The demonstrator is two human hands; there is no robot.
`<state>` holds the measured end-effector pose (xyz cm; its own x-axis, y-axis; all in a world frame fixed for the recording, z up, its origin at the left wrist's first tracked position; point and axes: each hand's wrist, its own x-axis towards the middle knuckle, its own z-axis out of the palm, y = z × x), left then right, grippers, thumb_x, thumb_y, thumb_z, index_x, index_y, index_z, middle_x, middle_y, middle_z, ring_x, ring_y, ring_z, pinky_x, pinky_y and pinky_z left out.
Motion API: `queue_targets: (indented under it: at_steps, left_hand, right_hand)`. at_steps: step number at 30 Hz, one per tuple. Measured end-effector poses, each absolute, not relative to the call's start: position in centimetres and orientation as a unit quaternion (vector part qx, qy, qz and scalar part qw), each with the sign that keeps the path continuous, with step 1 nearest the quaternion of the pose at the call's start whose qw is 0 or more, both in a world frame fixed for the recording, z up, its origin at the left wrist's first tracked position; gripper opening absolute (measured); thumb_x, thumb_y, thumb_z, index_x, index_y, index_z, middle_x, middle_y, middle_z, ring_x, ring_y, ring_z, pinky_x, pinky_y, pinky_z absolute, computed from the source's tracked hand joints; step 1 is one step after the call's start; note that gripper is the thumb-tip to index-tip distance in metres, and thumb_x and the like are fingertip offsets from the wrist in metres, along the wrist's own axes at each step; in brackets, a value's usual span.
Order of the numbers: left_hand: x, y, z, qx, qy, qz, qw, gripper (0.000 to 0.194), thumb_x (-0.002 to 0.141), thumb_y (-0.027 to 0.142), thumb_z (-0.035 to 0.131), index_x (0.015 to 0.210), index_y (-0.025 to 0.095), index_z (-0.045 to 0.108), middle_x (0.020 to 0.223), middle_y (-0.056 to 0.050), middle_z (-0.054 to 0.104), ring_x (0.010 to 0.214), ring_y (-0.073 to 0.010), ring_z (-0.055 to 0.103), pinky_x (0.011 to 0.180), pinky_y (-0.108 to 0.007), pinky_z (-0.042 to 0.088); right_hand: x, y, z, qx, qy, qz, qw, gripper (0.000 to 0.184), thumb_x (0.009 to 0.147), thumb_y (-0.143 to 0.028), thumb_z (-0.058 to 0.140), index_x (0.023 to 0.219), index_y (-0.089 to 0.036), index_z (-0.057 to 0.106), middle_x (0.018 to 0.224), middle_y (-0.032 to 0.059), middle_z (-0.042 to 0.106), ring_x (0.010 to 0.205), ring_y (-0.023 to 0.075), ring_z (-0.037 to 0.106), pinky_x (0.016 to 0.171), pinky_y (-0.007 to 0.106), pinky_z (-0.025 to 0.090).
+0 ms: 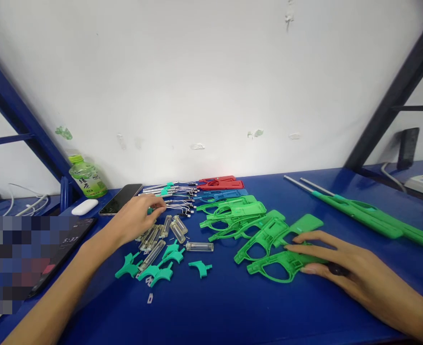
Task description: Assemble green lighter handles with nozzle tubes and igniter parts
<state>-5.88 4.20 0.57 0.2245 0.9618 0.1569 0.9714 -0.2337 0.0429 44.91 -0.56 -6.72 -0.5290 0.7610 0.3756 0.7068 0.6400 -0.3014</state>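
Lying pinched between the right fingers (319,236), a green shell (293,258), left fingers (156,200) curled, their hold unclear.

- The left forearm (65,280) is bare and slants from the bottom left corner up toward the middle of the view.
- The left wrist (107,235) runs almost in line with that forearm.
- The left hand (134,218) is turned back upward, its fingers (157,201) bent and reaching ahead, the thumb (150,220) near them; how tightly they close is hard to tell.
- The right wrist (413,306), also bare, comes in from the lower right edge.
- The right hand (362,273) points inward and leftward, two fingers stretched forward, the thumb (315,269) apart below them.
- Both hands stand well apart.
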Motion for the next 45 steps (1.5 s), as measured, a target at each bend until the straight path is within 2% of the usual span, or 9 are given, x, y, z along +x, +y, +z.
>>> queue_targets:
  at_steps: [12,19,24,31,38,45]
  left_hand:
    - [-5.8,4.5,0.0,-0.78,-0.624,-0.032,0.014,0.024,0.108,0.041,0.073,0.118,0.019,0.074,0.121,-0.007,0.076,0.107,-0.023,0.075,0.097,-0.046,0.064]
    - [-6.0,4.6,-0.1,-0.791,-0.611,-0.035,0.007,0.026,0.108,0.043,0.072,0.117,0.019,0.074,0.118,-0.006,0.076,0.105,-0.0225,0.075,0.095,-0.045,0.064]
    - [-5.9,4.3,0.1,-0.794,-0.605,-0.051,0.025,0.026,0.108,0.044,0.071,0.117,0.019,0.074,0.12,-0.007,0.076,0.11,-0.0238,0.075,0.1,-0.048,0.062]
    - [-5.7,4.0,0.3,-0.8,-0.592,-0.083,0.055,0.025,0.108,0.043,0.071,0.115,0.019,0.074,0.119,-0.007,0.077,0.112,-0.0246,0.074,0.102,-0.049,0.061]
    - [-5.1,3.7,0.5,-0.802,-0.586,-0.084,0.084,0.022,0.108,0.04,0.071,0.115,0.019,0.075,0.119,-0.007,0.076,0.114,-0.0249,0.074,0.103,-0.05,0.061]
    - [-4.6,3.3,0.4,-0.81,-0.57,-0.085,0.105,0.02,0.109,0.038,0.071,0.114,0.019,0.075,0.118,-0.006,0.076,0.113,-0.0246,0.074,0.104,-0.05,0.06]
  right_hand:
    - [45.1,-0.6,-7.1,-0.428,-0.868,0.054,0.244,0.035,0.11,-0.063,0.054,0.137,-0.057,0.076,0.14,-0.0027,0.08,0.117,0.0309,0.084,0.087,0.042,0.073]
    - [45.1,-0.5,-6.9,-0.433,-0.868,0.079,0.229,0.037,0.11,-0.058,0.057,0.139,-0.049,0.078,0.147,0.0043,0.076,0.117,0.0329,0.083,0.094,0.046,0.071]
    - [44.4,0.3,-6.7,-0.426,-0.874,0.095,0.213,0.039,0.113,-0.051,0.055,0.148,-0.05,0.072,0.151,0.0053,0.072,0.118,0.032,0.082,0.093,0.044,0.07]
    - [43.2,2.6,-4.9,-0.387,-0.897,0.119,0.176,0.04,0.112,-0.059,0.054,0.144,-0.049,0.075,0.141,0.0068,0.075,0.095,0.0254,0.084,0.083,0.04,0.067]
    - [42.5,5.0,-3.7,-0.356,-0.909,0.123,0.18,0.039,0.11,-0.06,0.058,0.138,-0.044,0.08,0.131,0.0069,0.078,0.101,0.0262,0.082,0.086,0.039,0.065]
    - [42.5,6.1,-3.5,-0.359,-0.907,0.106,0.191,0.041,0.108,-0.061,0.062,0.142,-0.044,0.078,0.139,0.0047,0.077,0.111,0.0266,0.081,0.09,0.038,0.066]
